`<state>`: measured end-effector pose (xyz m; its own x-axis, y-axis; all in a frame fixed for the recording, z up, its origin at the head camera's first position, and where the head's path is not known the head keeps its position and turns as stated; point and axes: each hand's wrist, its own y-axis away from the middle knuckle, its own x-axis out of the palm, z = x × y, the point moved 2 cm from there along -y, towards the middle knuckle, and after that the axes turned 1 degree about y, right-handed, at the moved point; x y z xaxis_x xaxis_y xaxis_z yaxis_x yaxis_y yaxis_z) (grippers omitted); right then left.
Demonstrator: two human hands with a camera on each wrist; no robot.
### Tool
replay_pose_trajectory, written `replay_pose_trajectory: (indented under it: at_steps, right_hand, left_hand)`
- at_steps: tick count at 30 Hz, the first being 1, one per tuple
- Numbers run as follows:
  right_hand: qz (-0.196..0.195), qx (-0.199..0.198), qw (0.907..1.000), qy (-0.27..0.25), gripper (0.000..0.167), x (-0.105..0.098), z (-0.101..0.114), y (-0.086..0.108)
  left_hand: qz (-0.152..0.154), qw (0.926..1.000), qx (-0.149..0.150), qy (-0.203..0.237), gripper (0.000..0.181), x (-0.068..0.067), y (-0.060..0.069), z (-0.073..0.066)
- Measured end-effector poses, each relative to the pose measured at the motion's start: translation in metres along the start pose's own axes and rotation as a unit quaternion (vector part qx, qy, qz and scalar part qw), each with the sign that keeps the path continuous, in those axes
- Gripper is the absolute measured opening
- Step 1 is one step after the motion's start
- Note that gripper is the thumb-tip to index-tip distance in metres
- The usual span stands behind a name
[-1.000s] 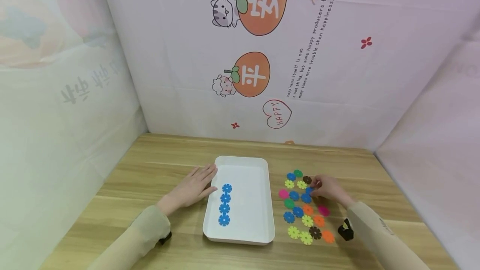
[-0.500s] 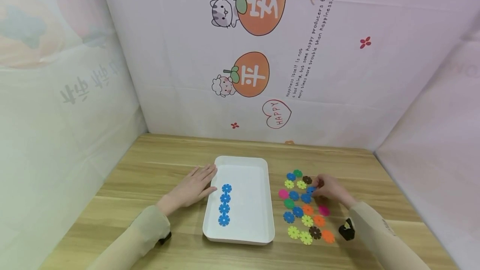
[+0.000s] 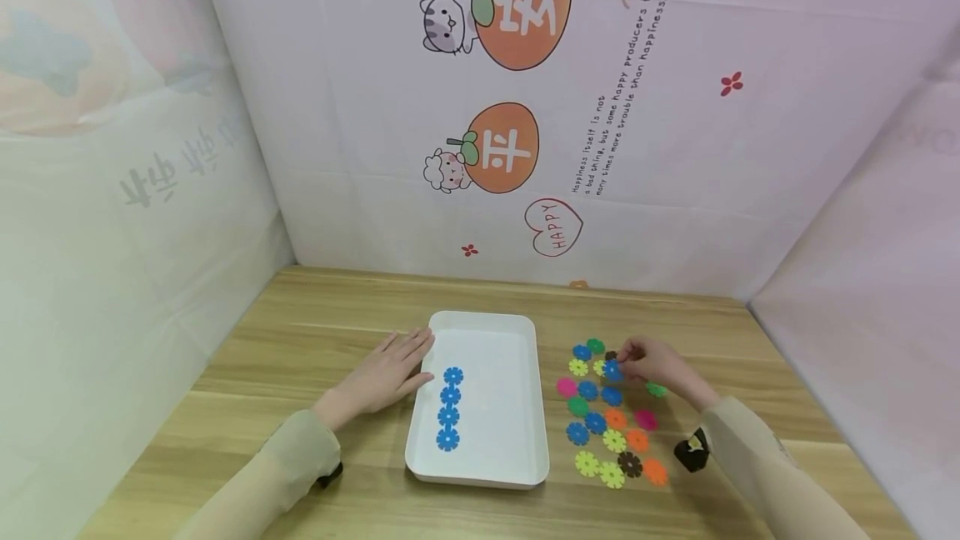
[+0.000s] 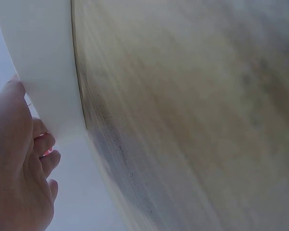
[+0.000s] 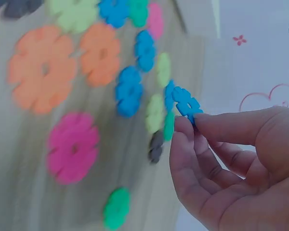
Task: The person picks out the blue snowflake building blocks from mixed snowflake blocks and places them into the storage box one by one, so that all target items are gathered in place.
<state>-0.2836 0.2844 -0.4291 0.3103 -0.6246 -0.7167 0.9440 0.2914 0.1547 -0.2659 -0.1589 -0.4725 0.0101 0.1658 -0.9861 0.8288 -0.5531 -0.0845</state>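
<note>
My right hand [image 3: 654,362] pinches a blue notched snowflake disc [image 5: 187,102] between thumb and fingertips, raised off the table above the loose discs. A white rectangular tray [image 3: 502,407] lies at the middle of the table. Inside it, along its left side, runs a column of several blue snowflake discs [image 3: 449,416] that meet edge to edge. My left hand [image 3: 382,373] rests on the tray's left rim, its fingers fairly straight and its thumb over the edge. In the left wrist view, the fingertips [image 4: 47,142] are beside the tray wall [image 4: 43,53].
Right of the tray lie loose snowflake discs, among them a pink disc [image 5: 73,148], an orange disc [image 5: 42,68], a brown disc [image 3: 630,465] and a green disc [image 5: 117,208]. A printed cloth [image 3: 375,107] stands behind the wooden table [image 3: 337,307].
My right hand has lifted the blue snowflake disc off the table and moved slightly up and away. A green disc now shows beneath that hand. The left hand and tray have stayed put.
</note>
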Motion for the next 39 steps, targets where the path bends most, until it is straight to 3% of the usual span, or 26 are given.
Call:
replay_pose_trajectory:
  at_steps: [6, 18, 24, 32, 39]
  right_hand:
    - [0.008, -0.020, 0.9998, 0.001, 0.014, 0.004, 0.024, -0.014]
    - [0.013, -0.040, 0.9991, 0.007, 0.013, 0.031, 0.072, -0.049]
    - [0.022, -0.045, 0.9987, -0.007, 0.010, 0.051, 0.097, -0.064]
    - [0.038, -0.032, 0.9982, -0.032, 0.005, 0.091, 0.116, -0.092]
    - [0.038, -0.032, 0.9982, -0.035, 0.006, 0.118, 0.133, -0.104]
  left_hand:
    - [0.003, 1.0000, -0.004, 0.002, 0.069, 0.000, 0.000, 0.000]
    - [0.008, 1.0000, -0.002, -0.003, 0.070, 0.001, 0.000, 0.001]
    - [0.006, 1.0000, -0.002, -0.002, 0.070, 0.001, 0.000, 0.000]
    - [0.008, 0.9999, -0.007, -0.002, 0.070, 0.001, 0.000, 0.002]
    - [0.006, 1.0000, -0.006, -0.002, 0.069, 0.002, -0.001, 0.002]
